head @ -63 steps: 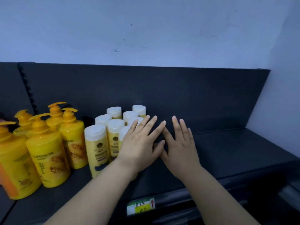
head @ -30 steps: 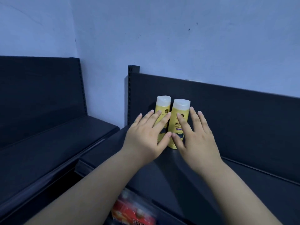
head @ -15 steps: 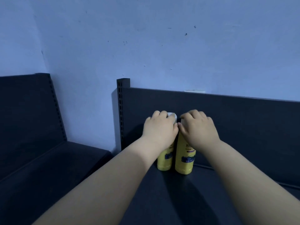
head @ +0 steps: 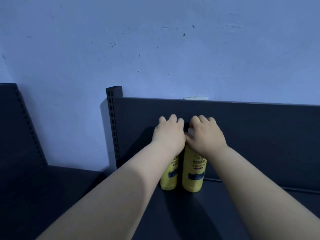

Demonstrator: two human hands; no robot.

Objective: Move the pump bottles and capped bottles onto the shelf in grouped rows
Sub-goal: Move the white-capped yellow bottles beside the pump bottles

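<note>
Two yellow capped bottles stand upright side by side on a dark shelf [head: 251,213], close to its back panel. My left hand [head: 168,134] grips the top of the left bottle [head: 168,179], its fingers curled over the cap. My right hand [head: 206,135] grips the top of the right bottle [head: 194,174] the same way. A sliver of white cap shows between the hands; the caps are otherwise hidden. The bottles' bases rest on the shelf.
A slotted black upright [head: 113,125] marks the shelf's left end. Another dark shelf [head: 43,187] lies lower to the left, with its own back panel. A blue wall [head: 155,49] rises behind. The shelf runs on to the right of the bottles.
I turned from the shelf with pump bottles to this one. My hands went from flat in front of the two capped bottles to curled over their tops; the view has since moved closer.
</note>
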